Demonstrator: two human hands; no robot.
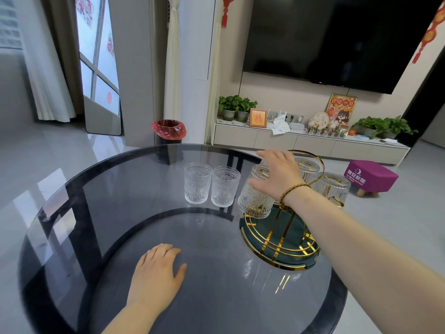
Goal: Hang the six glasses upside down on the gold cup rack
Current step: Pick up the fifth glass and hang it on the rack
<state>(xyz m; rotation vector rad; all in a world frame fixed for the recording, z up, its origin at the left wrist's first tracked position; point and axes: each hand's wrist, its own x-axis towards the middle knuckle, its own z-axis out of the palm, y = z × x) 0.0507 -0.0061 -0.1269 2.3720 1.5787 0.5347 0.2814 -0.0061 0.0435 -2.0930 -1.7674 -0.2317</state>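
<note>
The gold cup rack (280,247) with a dark green round base stands at the right of the round glass table (134,213). Upside-down embossed glasses hang on it: one at the front left (255,201), one at the back (308,168), one at the right (333,186); my hand may hide another. My right hand (277,175) lies over the top of the front-left glass, fingers spread around its base. Two glasses stand upright on the table, a left one (197,183) and a right one (225,186). My left hand (157,273) rests flat on the table.
Beyond the table's far edge stands a bin with a red bag (168,131). A purple stool (370,177) sits on the floor behind the rack. A low TV cabinet (310,141) with plants runs along the wall.
</note>
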